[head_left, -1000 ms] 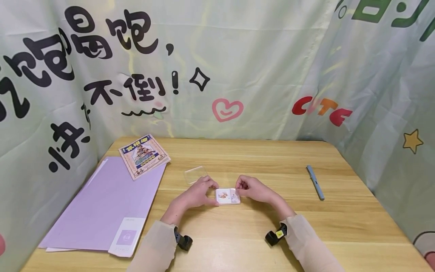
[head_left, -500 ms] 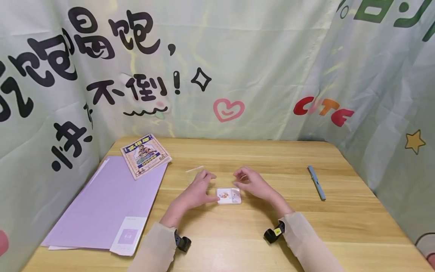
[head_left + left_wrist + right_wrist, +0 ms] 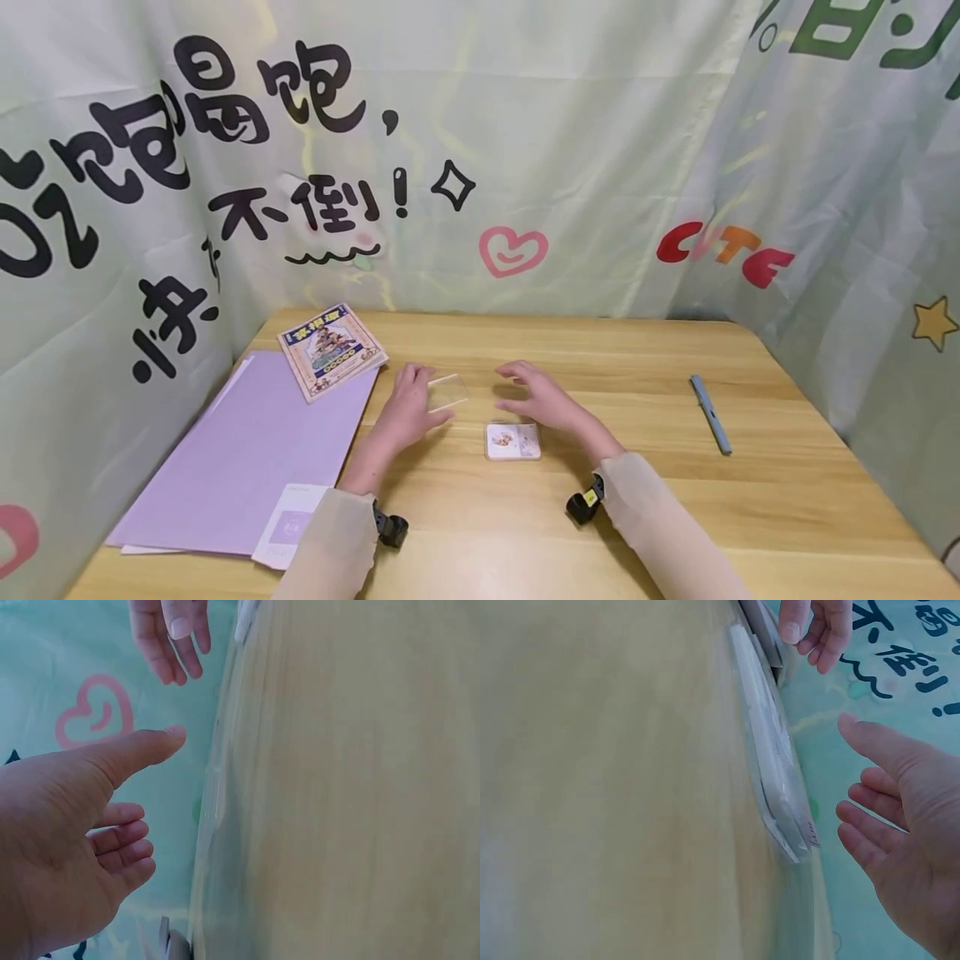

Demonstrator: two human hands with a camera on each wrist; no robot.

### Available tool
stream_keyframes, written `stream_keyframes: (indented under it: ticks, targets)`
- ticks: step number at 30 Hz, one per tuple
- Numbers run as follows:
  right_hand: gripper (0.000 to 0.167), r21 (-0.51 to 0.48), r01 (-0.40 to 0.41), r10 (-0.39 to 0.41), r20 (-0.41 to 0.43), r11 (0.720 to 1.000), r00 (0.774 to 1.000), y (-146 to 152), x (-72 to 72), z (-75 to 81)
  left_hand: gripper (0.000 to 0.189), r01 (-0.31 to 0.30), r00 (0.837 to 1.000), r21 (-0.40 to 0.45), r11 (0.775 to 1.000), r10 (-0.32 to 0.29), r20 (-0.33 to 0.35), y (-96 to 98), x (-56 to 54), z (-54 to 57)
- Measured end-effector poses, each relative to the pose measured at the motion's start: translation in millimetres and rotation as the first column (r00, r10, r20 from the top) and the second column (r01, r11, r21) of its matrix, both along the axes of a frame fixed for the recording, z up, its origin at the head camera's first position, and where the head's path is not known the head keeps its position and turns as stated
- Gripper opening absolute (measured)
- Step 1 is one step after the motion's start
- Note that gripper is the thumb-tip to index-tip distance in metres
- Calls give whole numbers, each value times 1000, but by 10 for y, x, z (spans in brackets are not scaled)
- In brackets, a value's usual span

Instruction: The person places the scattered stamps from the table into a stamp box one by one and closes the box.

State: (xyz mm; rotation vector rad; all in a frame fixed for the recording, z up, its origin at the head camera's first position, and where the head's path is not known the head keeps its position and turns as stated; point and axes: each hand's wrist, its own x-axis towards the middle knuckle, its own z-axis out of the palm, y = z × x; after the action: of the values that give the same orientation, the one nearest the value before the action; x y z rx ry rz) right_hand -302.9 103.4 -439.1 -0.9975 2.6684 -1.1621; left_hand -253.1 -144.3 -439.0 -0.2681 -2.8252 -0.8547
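A small clear box of white printed cards [image 3: 513, 442] lies flat on the wooden table; in the right wrist view the card box [image 3: 772, 750] shows from its side. Beyond it to the left is a clear plastic lid [image 3: 450, 393]. My left hand [image 3: 408, 408] is beside the lid's left end, thumb and fingers spread apart; in the left wrist view that hand [image 3: 75, 832] holds nothing. Behind the card box hovers my right hand [image 3: 542, 400], fingers loosely bent. Nothing lies between thumb and fingers of the right hand [image 3: 907, 817] in its wrist view.
At the left, a large purple folder [image 3: 240, 458] carries an illustrated booklet [image 3: 332, 350] at its back corner and a white-and-purple packet [image 3: 288, 521] at its front, partly behind my left sleeve. A blue pen [image 3: 711, 414] lies at the right. A printed curtain [image 3: 585, 167] surrounds the table.
Both hands have let go of the card box. My left hand has moved left to the clear lid. The right hand has lifted off and back, its fingers more spread.
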Motion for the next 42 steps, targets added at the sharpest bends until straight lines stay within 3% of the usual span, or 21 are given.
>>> stream_keyframes:
  ticks: [5,12,22,28,42]
  targets:
    - [62,46,-7,7,8,999,1000,-105,-108,-3,76,-26,999,13,1000,26,28,-86,-33,-28]
    - [69,155,-58,54,29,986,998,-290,-223,12,79,-45,991,23,999,41,129,-168,-52,-49]
    - [72,307,-187,186,33,933,982,-476,-229,14,67,-8,988,-32,999,13,155,-195,-79,-86]
    - [68,377,-155,171,-7,913,985,-540,-214,13,58,-2,987,-41,999,8,161,-194,-92,-94]
    - [53,379,-166,223,-112,911,968,-558,-202,3,57,13,985,8,1000,-14,170,-192,-96,-106]
